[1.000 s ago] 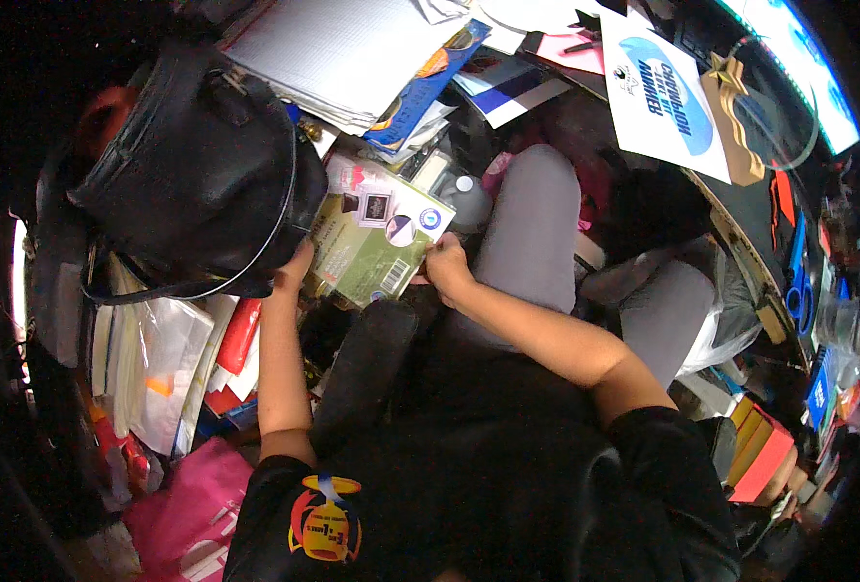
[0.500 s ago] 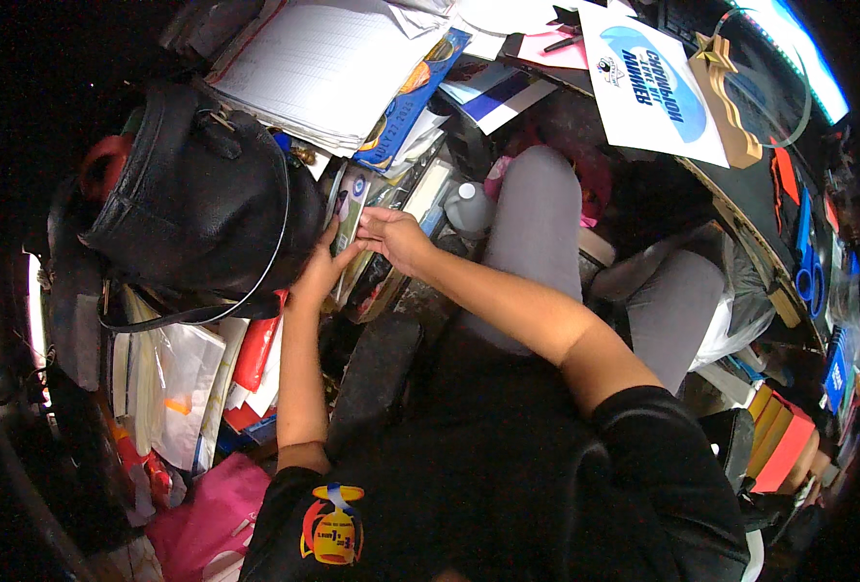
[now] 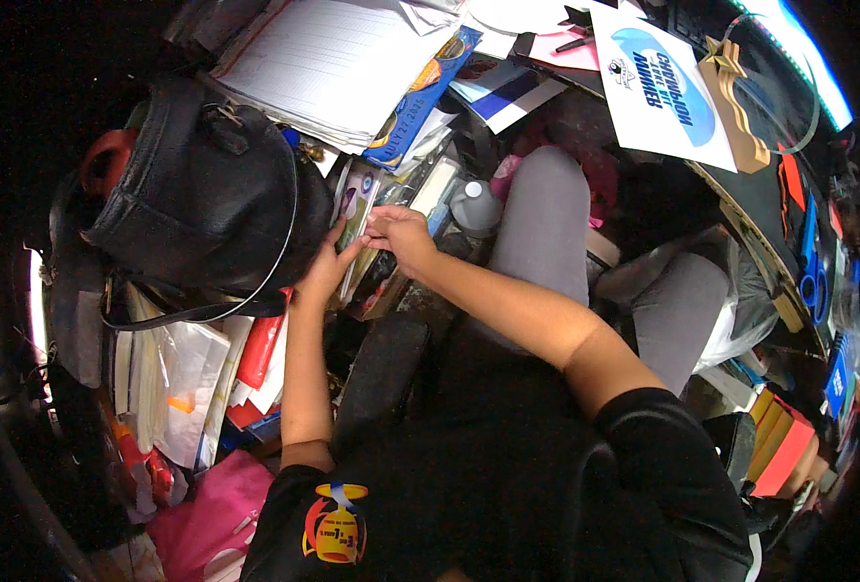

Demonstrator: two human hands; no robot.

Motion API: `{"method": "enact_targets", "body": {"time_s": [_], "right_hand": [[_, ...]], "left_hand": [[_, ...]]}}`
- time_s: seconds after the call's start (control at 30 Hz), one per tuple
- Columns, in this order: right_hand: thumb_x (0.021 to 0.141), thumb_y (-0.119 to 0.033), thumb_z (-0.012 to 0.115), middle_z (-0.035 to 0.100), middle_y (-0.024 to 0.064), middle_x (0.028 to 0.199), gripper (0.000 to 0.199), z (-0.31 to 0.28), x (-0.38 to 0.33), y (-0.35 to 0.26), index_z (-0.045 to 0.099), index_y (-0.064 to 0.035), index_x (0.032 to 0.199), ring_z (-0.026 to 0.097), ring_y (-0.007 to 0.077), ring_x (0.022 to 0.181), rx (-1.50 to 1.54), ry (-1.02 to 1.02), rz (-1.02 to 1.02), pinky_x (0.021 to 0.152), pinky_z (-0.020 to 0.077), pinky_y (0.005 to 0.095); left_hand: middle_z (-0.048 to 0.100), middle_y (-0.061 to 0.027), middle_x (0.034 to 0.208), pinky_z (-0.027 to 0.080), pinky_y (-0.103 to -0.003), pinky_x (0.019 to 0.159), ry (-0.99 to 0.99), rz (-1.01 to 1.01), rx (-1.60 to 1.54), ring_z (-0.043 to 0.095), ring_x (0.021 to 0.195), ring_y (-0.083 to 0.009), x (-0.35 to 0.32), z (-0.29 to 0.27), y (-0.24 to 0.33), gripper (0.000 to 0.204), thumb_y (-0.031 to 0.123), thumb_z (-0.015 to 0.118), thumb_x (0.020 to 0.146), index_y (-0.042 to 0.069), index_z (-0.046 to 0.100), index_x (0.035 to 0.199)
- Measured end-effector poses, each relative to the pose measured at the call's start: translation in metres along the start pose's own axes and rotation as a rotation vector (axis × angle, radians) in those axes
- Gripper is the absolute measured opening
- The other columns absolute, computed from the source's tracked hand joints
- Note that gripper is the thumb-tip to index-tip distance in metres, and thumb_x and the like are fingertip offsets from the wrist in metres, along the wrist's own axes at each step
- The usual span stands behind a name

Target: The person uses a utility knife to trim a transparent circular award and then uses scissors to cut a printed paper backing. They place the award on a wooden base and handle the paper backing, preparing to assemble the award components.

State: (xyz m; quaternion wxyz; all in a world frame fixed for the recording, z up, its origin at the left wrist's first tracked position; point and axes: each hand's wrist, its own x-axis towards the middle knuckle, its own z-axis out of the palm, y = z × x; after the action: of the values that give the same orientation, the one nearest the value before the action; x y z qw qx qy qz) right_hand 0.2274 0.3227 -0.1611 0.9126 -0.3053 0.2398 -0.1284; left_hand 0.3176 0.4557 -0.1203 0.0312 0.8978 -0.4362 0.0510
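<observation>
Cluttered floor: left hand (image 3: 325,270) and right hand (image 3: 398,236) grip clamped on upright booklet (image 3: 356,197), long axis vertical

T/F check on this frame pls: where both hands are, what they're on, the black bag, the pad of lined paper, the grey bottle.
1. Both hands meet on a flat printed packet beside the black bag. True: the left hand and the right hand both touch the printed packet.
2. The black bag lies to the person's right. False: the black bag is on the person's left.
3. The lined paper pad lies beyond the bag, farther from the person. True: the lined paper pad is above it in the head view.
4. The right hand grips the grey bottle. False: the grey bottle stands just beside it, ungripped.
</observation>
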Motion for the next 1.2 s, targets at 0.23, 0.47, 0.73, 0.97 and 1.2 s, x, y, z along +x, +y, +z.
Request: {"method": "enact_targets", "body": {"time_s": [0.23, 0.47, 0.73, 0.97, 1.2], "right_hand": [[0.089, -0.008, 0.061, 0.064, 0.0081, 0.089, 0.01, 0.006, 0.009, 0.004, 0.06, 0.0008, 0.093, 0.063, 0.0165, 0.076, -0.025, 0.012, -0.096, 0.069, 0.0547, 0.0295], [0.087, -0.004, 0.057, 0.063, 0.0096, 0.086, 0.008, 0.004, 0.015, 0.011, 0.058, 0.002, 0.092, 0.062, 0.016, 0.072, -0.593, 0.164, -0.394, 0.067, 0.0512, 0.0284], [0.091, -0.02, 0.063, 0.065, 0.0093, 0.098, 0.038, 0.002, 0.009, 0.017, 0.058, 0.0004, 0.122, 0.062, 0.0161, 0.091, -0.664, -0.094, -0.378, 0.079, 0.0501, 0.0305], [0.092, -0.019, 0.062, 0.065, 0.0069, 0.101, 0.032, 0.009, -0.003, 0.001, 0.06, 0.0041, 0.115, 0.063, 0.0173, 0.093, 0.042, -0.177, 0.076, 0.08, 0.0541, 0.034], [0.093, -0.015, 0.059, 0.065, 0.0074, 0.098, 0.027, 0.009, 0.003, 0.005, 0.061, 0.0046, 0.111, 0.064, 0.0172, 0.087, 0.076, -0.16, 0.08, 0.078, 0.0557, 0.0327]], "left_hand": [[0.054, -0.0223, 0.129, 0.03, -0.042, 0.108, 0.024, -0.009, -0.098, 0.048, 0.123, -0.0369, 0.001, -0.005, 0.001, 0.05, 0.047, 0.055, 0.089, 0.009, 0.063, 0.122], [0.055, -0.021, 0.129, 0.03, -0.042, 0.108, -0.022, -0.018, -0.106, 0.047, 0.123, -0.038, 0.002, -0.017, 0.006, 0.049, 0.047, 0.049, 0.093, 0.009, 0.064, 0.119], [0.059, -0.0155, 0.125, 0.035, -0.043, 0.104, 0.028, 0.06, -0.038, 0.053, 0.116, -0.0355, 0.002, -0.024, 0.006, 0.044, 0.045, 0.048, 0.094, 0.012, 0.066, 0.117], [0.06, -0.016, 0.123, 0.036, -0.043, 0.103, 0.05, 0.067, -0.007, 0.054, 0.114, -0.0346, 0.002, -0.024, 0.005, 0.043, 0.044, 0.052, 0.092, 0.013, 0.066, 0.117], [0.061, -0.0178, 0.12, 0.035, -0.042, 0.103, 0.043, 0.07, -0.062, 0.054, 0.115, -0.0336, 0.003, -0.025, 0.003, 0.043, 0.044, 0.053, 0.092, 0.012, 0.066, 0.117]]}}
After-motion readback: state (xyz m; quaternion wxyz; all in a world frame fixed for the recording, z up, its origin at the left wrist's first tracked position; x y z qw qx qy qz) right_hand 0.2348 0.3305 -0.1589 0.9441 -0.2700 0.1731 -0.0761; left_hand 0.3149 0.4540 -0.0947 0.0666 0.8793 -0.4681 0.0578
